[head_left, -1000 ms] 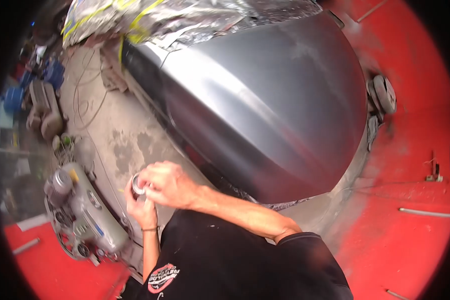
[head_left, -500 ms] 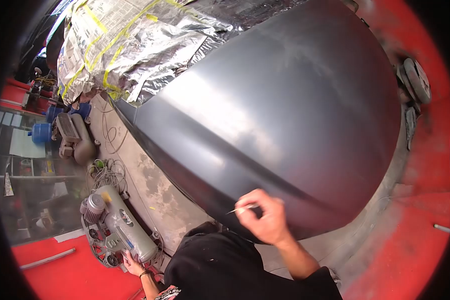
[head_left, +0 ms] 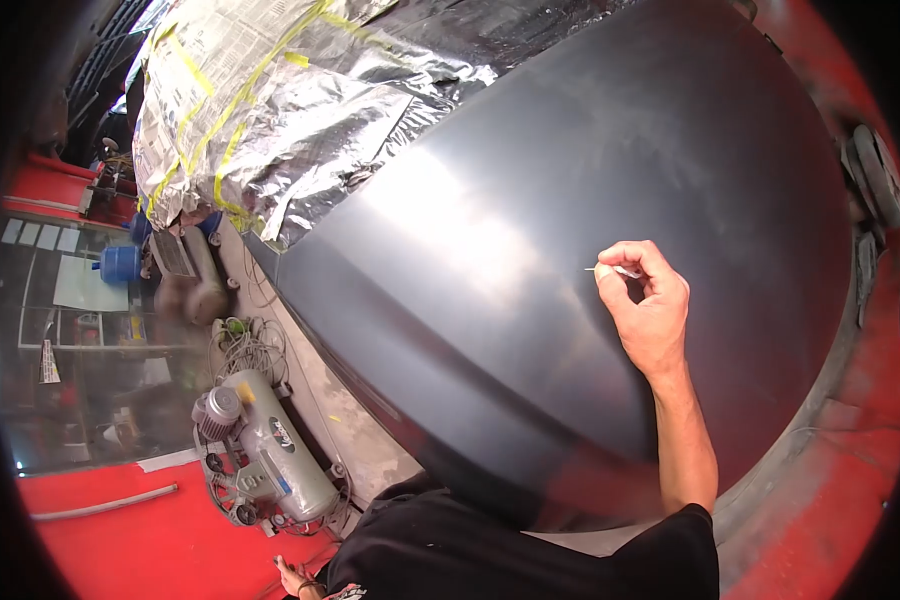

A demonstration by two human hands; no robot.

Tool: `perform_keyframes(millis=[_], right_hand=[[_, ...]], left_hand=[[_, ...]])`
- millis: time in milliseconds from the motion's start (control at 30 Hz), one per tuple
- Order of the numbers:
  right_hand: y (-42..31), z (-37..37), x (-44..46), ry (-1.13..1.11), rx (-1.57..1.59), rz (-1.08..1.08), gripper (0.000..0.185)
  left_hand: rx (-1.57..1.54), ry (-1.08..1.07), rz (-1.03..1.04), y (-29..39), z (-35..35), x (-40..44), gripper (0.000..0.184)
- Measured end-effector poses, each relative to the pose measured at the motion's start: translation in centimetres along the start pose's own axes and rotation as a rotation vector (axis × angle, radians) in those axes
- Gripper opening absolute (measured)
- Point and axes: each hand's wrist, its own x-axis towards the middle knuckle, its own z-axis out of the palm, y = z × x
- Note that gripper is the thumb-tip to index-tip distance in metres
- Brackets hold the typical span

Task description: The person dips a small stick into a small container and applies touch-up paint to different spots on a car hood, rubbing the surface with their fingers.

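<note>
My right hand (head_left: 650,300) is raised over the dark grey car hood (head_left: 530,330), its thumb and fingers pinched on a thin, pale, stick-like piece (head_left: 592,269) whose tip points left. Whether that tip touches the hood I cannot tell. Low at the bottom left, my left hand (head_left: 295,578) is partly in view beside my black shirt, fingers curled round something small and dark that I cannot make out. Newspaper, shiny plastic and yellow tape (head_left: 300,110) cover the car beyond the hood.
An air compressor (head_left: 275,440) stands on the floor at the left, with coiled hoses behind it. Farther left are a glass-fronted case (head_left: 80,350) and a blue water jug (head_left: 120,264). A wheel-like part (head_left: 876,175) lies at the right, on the red floor.
My hands, together around a small round container a second ago, have come apart. My right hand has moved up and right over the hood; my left has dropped to the lower edge.
</note>
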Motion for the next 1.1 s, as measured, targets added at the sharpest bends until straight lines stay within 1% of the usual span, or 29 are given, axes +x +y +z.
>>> perform_keyframes(millis=[133, 333, 433, 600, 667, 800, 833, 933, 1100], right_hand=[[1.0, 0.1, 1.2, -0.066, 0.005, 0.003, 0.010], [1.6, 2.3, 5.7, -0.187, 0.033, -0.082, 0.012], [1.9, 3.9, 8.1, -0.282, 0.056, -0.070, 0.015], [2.6, 6.9, 10.5, -0.361, 0.058, -0.030, 0.023], [3.0, 7.7, 10.8, -0.360, 0.014, -0.031, 0.023], [3.3, 8.1, 11.2, -0.364, 0.007, -0.019, 0.025], [3.3, 8.1, 11.1, -0.369, -0.011, -0.018, 0.026], [3.2, 8.4, 11.1, -0.378, -0.052, -0.020, 0.026], [3.0, 8.4, 11.2, -0.387, -0.088, -0.014, 0.026]], left_hand=[[0.031, 0.041, -0.035, 0.0, -1.2, -0.2, 0.076], [0.082, 0.042, -0.078, 0.7, -1.6, -0.3, 0.077], [0.104, 0.040, -0.080, 1.1, -1.8, -0.1, 0.078], [0.119, 0.041, -0.094, 0.6, -3.2, 0.7, 0.080], [0.133, 0.047, -0.125, 0.4, -3.2, 1.8, 0.078], [0.130, -0.005, -0.104, -0.6, -4.4, 3.1, 0.062], [0.141, 0.022, -0.123, -0.9, -4.7, 2.6, 0.053], [0.070, 0.066, -0.065, -0.3, -4.0, -0.9, 0.050], [0.106, 0.087, -0.083, -1.2, -4.6, -0.1, 0.050]])
